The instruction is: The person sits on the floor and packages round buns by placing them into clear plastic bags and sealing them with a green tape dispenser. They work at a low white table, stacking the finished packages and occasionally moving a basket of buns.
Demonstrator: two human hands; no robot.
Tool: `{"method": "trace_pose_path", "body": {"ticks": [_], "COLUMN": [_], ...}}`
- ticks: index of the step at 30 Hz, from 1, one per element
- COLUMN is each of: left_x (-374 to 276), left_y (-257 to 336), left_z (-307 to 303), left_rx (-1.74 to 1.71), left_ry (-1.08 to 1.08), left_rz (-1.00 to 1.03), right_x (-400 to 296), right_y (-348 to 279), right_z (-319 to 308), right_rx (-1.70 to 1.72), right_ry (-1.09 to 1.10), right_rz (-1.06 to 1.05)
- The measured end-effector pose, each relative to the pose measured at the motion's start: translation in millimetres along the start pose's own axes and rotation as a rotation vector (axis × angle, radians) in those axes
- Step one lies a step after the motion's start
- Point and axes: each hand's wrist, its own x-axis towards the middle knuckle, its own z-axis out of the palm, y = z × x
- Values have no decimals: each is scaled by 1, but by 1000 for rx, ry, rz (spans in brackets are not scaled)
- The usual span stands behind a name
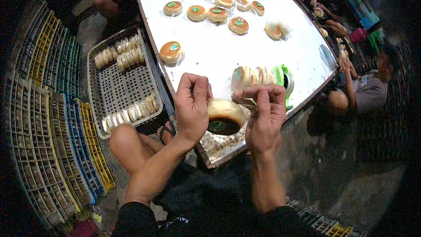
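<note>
A round browned bun (226, 115) in a clear plastic wrapper, with a green sticker on its dark face, hangs between my hands above the table's near corner. My left hand (194, 108) pinches the wrapper at the bun's left side, thumb against bent fingers. At the bun's right, my right hand (265, 115) pinches the wrapper's other end. Just beyond my right hand, a row of wrapped buns (253, 75) lies beside a green tape dispenser (283, 79), which my fingers partly cover. More wrapped buns (238, 25) are scattered over the white tabletop (204, 47).
A grey perforated crate (123, 84) with rows of wrapped buns stands on the floor at left. Stacked coloured crates (49, 138) line the far left. A seated person (370, 85) is at right, with others handling buns beyond. My bent knee is beside the table.
</note>
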Motion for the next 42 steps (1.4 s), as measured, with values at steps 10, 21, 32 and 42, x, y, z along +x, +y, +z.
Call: {"method": "trace_pose_path", "body": {"ticks": [10, 21, 32, 42], "left_x": [-10, -10, -2, -10], "left_y": [8, 4, 3, -12], "left_z": [16, 16, 4, 7], "left_rx": [189, -46, -13, 123], "left_ry": [-98, -176, -353, -193], "left_rz": [108, -169, -339, -88], "right_x": [4, -20, -4, -9], "right_y": [14, 29, 10, 45], "right_z": [-4, -9, -25, -26], "right_rx": [81, -619, -781, -361], "right_ry": [-29, -208, -296, -5], "right_rz": [117, -20, -177, 58]}}
